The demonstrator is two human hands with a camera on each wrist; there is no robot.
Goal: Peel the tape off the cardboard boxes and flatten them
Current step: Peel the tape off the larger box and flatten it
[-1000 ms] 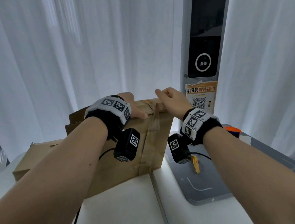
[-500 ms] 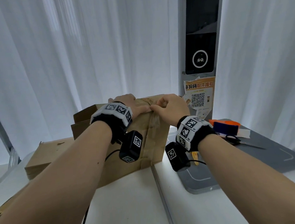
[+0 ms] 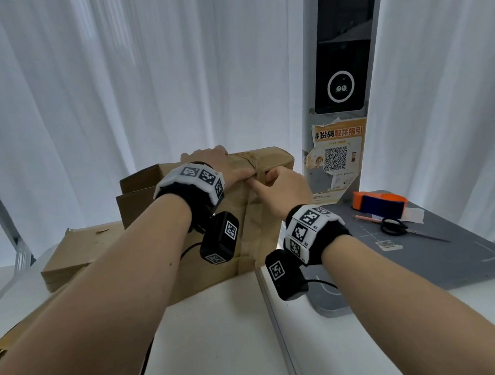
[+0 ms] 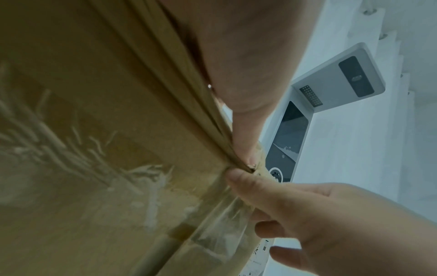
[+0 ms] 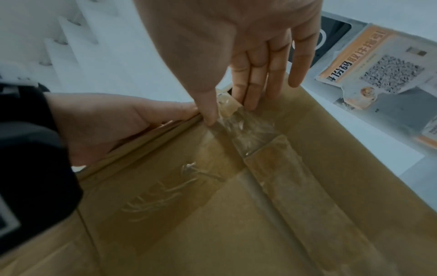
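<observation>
A brown cardboard box (image 3: pixel 273 159) stands upright on the white table, with clear tape (image 3: pixel 253 216) running down the seam of its near face. My left hand (image 3: pixel 208 166) grips the box's top edge, thumb on the near face, and shows up in the right wrist view as well (image 5: pixel 106 121). My right hand (image 3: pixel 276 184) pinches the tape's loose end (image 5: pixel 227 106) at that edge between thumb and fingers (image 5: pixel 248 89). The left wrist view shows the right hand's thumb (image 4: pixel 236 177) on the wrinkled tape (image 4: pixel 220 214). Flattened boxes (image 3: pixel 66 257) lie to the left.
A grey mat (image 3: pixel 425 249) at the right holds scissors (image 3: pixel 393 227), a pencil (image 3: pixel 365 219) and an orange and blue object (image 3: pixel 379 204). Behind it stands a kiosk pillar (image 3: pixel 341 89) with a QR poster (image 3: pixel 336 155). White curtains hang at the back.
My right hand has come down from the box's top to its near upper edge and now pinches the tape end. My left hand has stayed on the top edge.
</observation>
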